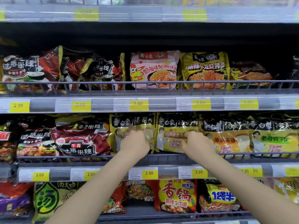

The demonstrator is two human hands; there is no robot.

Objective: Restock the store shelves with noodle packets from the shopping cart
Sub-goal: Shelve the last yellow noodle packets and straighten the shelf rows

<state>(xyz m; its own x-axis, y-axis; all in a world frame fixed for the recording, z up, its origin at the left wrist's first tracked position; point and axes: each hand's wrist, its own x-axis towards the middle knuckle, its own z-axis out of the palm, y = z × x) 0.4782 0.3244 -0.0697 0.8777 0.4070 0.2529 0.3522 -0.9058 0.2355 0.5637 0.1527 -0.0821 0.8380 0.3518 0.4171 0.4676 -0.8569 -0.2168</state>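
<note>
Two yellow and black noodle multipacks stand side by side on the middle shelf behind its wire rail [161, 155]. My left hand [135, 143] lies on the front of the left yellow pack [142, 125], fingers spread against the plastic. My right hand [196, 143] rests on the right yellow pack [174, 126], fingers curled at its lower right part. Neither pack is lifted; both lean upright on the shelf. The shopping cart is out of view.
Dark red rice-noodle packs [80, 139] fill the shelf to the left, more yellow packs [229, 136] to the right. The shelf above holds pink [153, 68] and yellow [205, 68] packs. The shelf below carries a red and yellow pack [176, 196]. Yellow price tags line the edges.
</note>
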